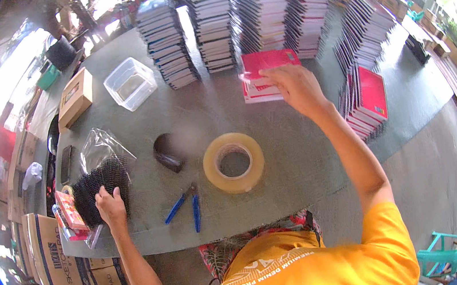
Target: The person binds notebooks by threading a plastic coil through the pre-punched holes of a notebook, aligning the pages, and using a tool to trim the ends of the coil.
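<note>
My left hand (112, 208) lies at the edge of a bundle of black binding coils (96, 186), its fingers bent onto them. Clear plastic wrap (100, 145) sticks out from the bundle's far side. Over a small pile of red notebooks (264, 90), my right hand (296, 88) has its fingers drawn together near the right edge of the top cover. Whether something thin is between those fingers is too blurred to tell. A pale, shiny smear shows at the pile's left edge.
Tall notebook stacks (169, 46) line the far side, and leaning red notebooks (366, 98) stand at right. Mid-table lie a tape roll (215, 170), blue-handled pliers (196, 210) and a dark curved object (167, 155). Farther left are a clear tub (132, 100) and a cardboard box (75, 98).
</note>
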